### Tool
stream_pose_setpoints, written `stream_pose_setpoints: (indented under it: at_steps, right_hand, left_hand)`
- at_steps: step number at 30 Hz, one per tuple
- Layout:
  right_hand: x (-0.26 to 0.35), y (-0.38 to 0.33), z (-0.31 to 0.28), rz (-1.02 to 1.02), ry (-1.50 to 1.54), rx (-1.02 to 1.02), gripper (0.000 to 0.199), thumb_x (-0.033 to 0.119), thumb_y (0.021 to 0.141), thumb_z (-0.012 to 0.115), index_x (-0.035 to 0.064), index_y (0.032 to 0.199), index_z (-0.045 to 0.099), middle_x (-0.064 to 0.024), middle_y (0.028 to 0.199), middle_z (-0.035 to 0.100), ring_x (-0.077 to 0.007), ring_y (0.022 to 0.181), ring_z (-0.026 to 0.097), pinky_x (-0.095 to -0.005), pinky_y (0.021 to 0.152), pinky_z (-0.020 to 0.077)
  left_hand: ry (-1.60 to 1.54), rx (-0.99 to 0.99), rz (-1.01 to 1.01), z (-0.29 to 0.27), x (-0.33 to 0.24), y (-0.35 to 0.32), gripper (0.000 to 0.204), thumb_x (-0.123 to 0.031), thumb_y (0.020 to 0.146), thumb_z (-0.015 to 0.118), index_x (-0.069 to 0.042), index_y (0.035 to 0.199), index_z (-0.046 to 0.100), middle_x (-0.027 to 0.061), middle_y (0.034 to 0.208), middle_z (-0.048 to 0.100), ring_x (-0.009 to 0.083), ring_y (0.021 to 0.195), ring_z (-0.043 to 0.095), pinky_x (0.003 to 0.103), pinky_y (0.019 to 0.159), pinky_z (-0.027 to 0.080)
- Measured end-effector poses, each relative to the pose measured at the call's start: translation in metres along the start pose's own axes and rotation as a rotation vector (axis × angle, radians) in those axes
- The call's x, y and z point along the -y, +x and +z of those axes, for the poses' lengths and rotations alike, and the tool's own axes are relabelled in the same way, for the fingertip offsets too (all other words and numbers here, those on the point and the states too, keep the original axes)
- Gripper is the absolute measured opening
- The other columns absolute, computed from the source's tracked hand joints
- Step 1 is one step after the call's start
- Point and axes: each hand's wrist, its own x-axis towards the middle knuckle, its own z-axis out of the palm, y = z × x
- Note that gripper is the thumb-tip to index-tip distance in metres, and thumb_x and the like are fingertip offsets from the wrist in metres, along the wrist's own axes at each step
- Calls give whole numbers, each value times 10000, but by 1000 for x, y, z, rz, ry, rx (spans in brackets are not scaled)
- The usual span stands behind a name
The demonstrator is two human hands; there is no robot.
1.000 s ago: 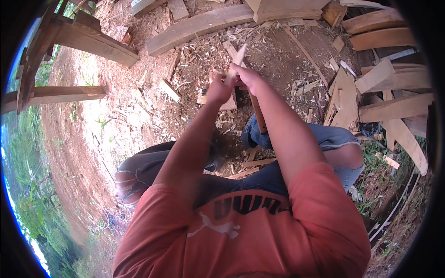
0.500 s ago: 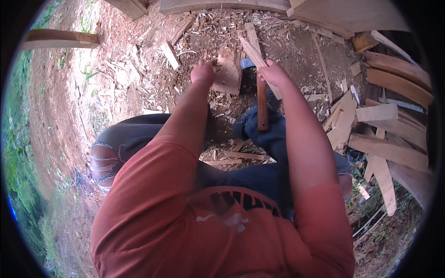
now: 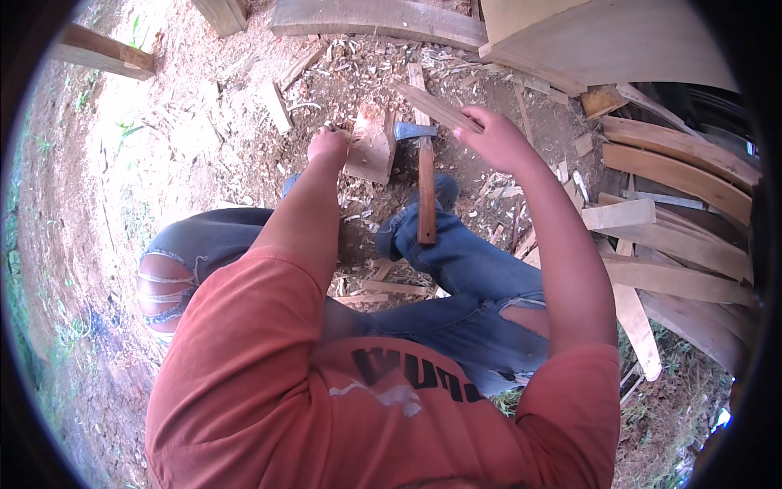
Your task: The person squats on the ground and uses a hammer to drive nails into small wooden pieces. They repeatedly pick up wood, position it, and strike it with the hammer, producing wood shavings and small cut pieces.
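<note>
My right hand (image 3: 494,139) grips the blunt end of a pointed wooden stake (image 3: 432,104), held slanting with its tip toward the far left. Below the stake, a hatchet (image 3: 426,187) rests with its steel head beside a wooden chopping block (image 3: 373,147) and its brown handle running back toward my leg. The block's top looks hacked and pale. At the block's left side is my left hand (image 3: 327,147), its fingers closed; a small dark bit shows at its far edge, too little to name.
Wood chips and offcuts (image 3: 278,107) litter the dirt ground around the block. Curved and straight boards (image 3: 684,155) are piled at the right. A large panel (image 3: 603,41) stands at the far right, and a beam (image 3: 106,53) juts in at the far left. My bent legs (image 3: 456,261) flank the near side.
My right hand has lifted the stake clear of the hatchet, whose head and handle now show fully. My left hand stays by the block. The whole view has shifted somewhat.
</note>
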Motion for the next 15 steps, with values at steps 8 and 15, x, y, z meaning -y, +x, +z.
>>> stream_pose_setpoints:
  at_steps: [8,15]
  right_hand:
    - [13,-103,-52,85,38,-164,414,190,966,772,13,1326,669,-133,1116,752,-211,1021,720,-355,926,543]
    - [15,-205,-57,-62,48,-494,367,151,932,791,5,1255,698,-168,1075,757,-287,979,746,-396,873,559]
  left_hand:
    - [-83,-83,-53,6,11,31,275,-113,1000,586,-51,1206,757,223,1231,752,353,1203,720,463,995,597]
    - [-982,5,-135,-57,-19,38,354,-272,1015,725,-42,1276,660,104,1161,786,222,1077,758,400,924,608]
